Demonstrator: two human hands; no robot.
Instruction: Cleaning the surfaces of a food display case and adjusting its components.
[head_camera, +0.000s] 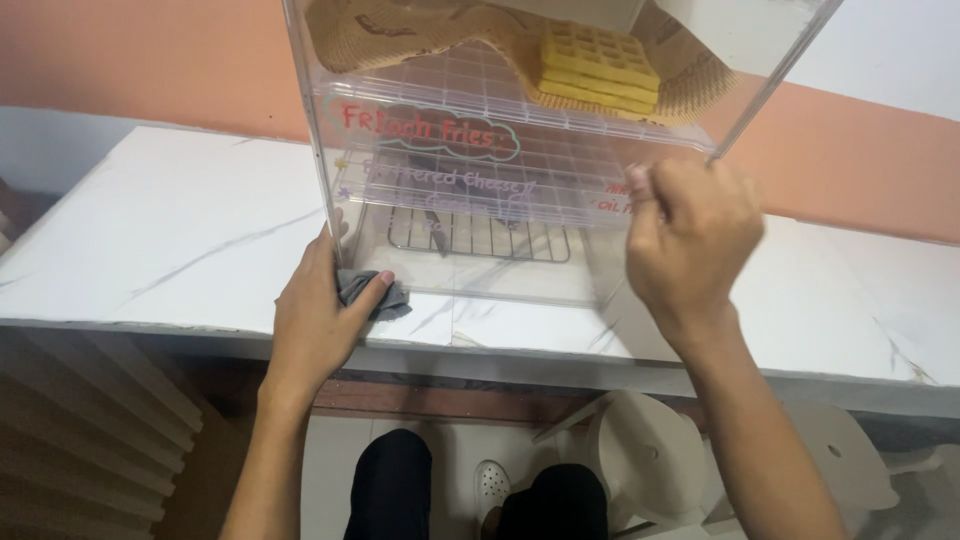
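Observation:
A clear plastic display case (470, 270) stands on a white marble-look counter (170, 240). Inside it, yellow waffles (598, 66) lie stacked on brown paper on an upper wire shelf, and a metal rack (480, 237) sits on the case floor. My left hand (318, 315) presses a grey cloth (380, 292) against the lower left front of the case. My right hand (690, 245) grips the right front edge of the case, fingers closed around it.
An orange wall (160, 60) runs behind the counter. Below the counter edge stand white plastic stools (650, 455), and my dark trousers and a white shoe (490, 485) show on the floor. A slatted panel (80, 420) is at lower left.

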